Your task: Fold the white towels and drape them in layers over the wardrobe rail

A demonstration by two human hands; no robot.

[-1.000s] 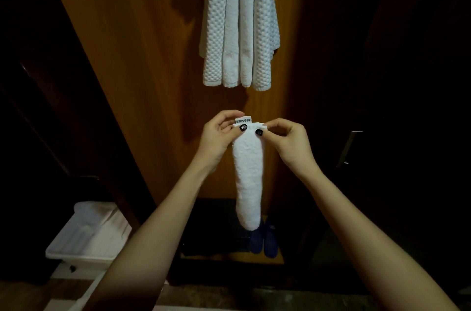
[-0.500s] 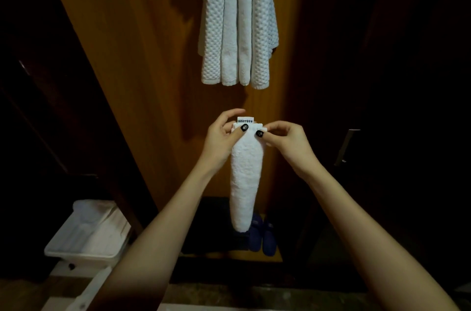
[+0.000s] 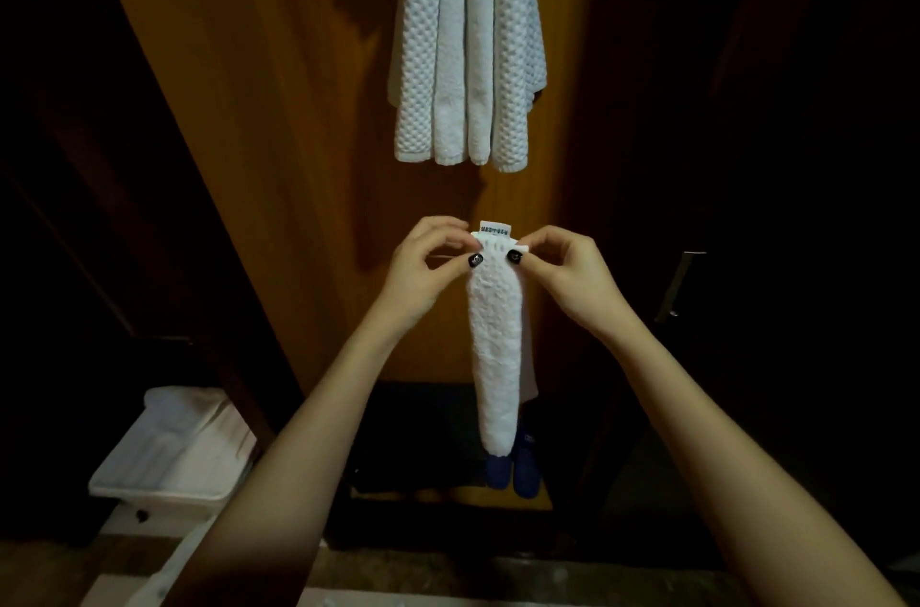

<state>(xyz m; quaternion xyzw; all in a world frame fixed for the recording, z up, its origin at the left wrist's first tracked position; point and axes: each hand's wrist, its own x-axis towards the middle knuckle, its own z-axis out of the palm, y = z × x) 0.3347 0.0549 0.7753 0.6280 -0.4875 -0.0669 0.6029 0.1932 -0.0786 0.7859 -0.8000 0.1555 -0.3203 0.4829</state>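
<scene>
A fluffy white towel (image 3: 495, 347), folded into a long narrow strip that tapers to a rounded bottom end, hangs straight down in front of a smooth orange-brown wood panel (image 3: 298, 108). The left hand (image 3: 423, 268) and right hand (image 3: 567, 278) each pinch a top corner between thumb and fingers, close together, with a small printed label (image 3: 495, 228) standing up between them. Above, well apart from it, the hung towels (image 3: 468, 34) fall in ribbed, waffle-textured and plain folds, their tops out of view. Compared with a second ago, the pinch and the towel's hang are nearly unchanged. One towel is in hand; four hanging strips show above, though how many towels they make I cannot tell. Below are two blue slippers (image 3: 513, 467), one white rectangular tub (image 3: 169, 452) at lower left, and one metal handle (image 3: 679, 283).
</scene>
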